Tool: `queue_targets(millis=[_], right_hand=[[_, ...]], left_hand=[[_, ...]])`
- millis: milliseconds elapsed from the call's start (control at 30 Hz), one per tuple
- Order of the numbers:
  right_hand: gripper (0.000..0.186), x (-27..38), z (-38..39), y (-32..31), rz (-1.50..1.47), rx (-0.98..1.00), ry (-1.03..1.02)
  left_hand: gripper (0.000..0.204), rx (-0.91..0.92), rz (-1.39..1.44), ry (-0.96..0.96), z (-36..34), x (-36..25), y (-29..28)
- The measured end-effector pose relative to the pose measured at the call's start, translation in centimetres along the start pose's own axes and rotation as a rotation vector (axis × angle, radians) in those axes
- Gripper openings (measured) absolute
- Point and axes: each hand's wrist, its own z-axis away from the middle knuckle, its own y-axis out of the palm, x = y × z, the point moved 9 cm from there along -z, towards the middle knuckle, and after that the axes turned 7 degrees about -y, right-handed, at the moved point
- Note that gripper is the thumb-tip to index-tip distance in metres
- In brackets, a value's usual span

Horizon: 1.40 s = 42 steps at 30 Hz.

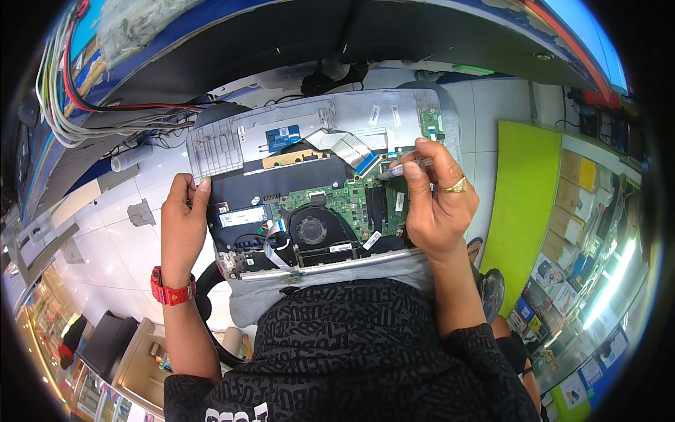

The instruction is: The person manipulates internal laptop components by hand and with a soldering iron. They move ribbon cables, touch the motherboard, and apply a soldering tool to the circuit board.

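Observation:
An opened laptop base [327, 211] lies across my lap with its insides facing up. My left hand [184, 214] pinches the base's left edge between thumb and fingers. My right hand [443, 197], a ring on one finger, grips a slim tool with a clear handle [413, 167]. Its tip points at the green circuit board [362, 204], close to the ribbon cable's blue end [367, 164]; whether it touches cannot be made out. A black fan [311, 230] sits in the board's lower middle. Left of it is a drive with a white label [241, 216].
Grey and red cables [77, 116] hang at the upper left below a dark bench edge [295, 53]. A green-edged display case [524, 211] stands to the right. White floor tiles [98, 246] show on the left, with an open box [144, 362] below.

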Motion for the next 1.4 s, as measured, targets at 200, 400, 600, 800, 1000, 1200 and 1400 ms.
queue_targets(millis=[200, 400, 600, 800, 1000, 1200, 1400], right_hand=[[0.028, -0.4, 0.5, -0.5, -0.015, 0.033, 0.032], [0.022, 0.6, -2.8, -3.8, -0.583, -0.264, 0.297], [0.016, 5.4, -13.7, -3.1, -0.752, -0.13, 0.181], [0.018, 8.6, -22.8, 2.4, -0.457, -0.031, -0.013], [0.025, 7.8, -30.0, 3.8, 0.03, 0.023, -0.156], [0.023, 4.7, -33.4, 5.8, 0.231, 0.14, -0.188], [0.026, 5.2, -36.5, 4.6, 0.191, -0.107, -0.279]], left_hand=[[0.03, 0.025, -0.002, -0.015, 0.1, 0.0, 0.0], [0.032, 0.027, 0.003, -0.051, 0.7, 0.0, -0.5], [0.036, 0.077, 0.056, -0.032, 0.5, 0.4, -0.5], [0.039, 0.042, 0.027, 0.006, 0.0, 0.3, -0.7], [0.039, 0.055, -0.01, -0.01, 0.2, 0.5, -0.8], [0.039, 0.03, -0.037, 0.03, 0.4, 0.0, -1.2], [0.041, 0.046, -0.016, 0.023, 0.4, 0.0, -1.1]])
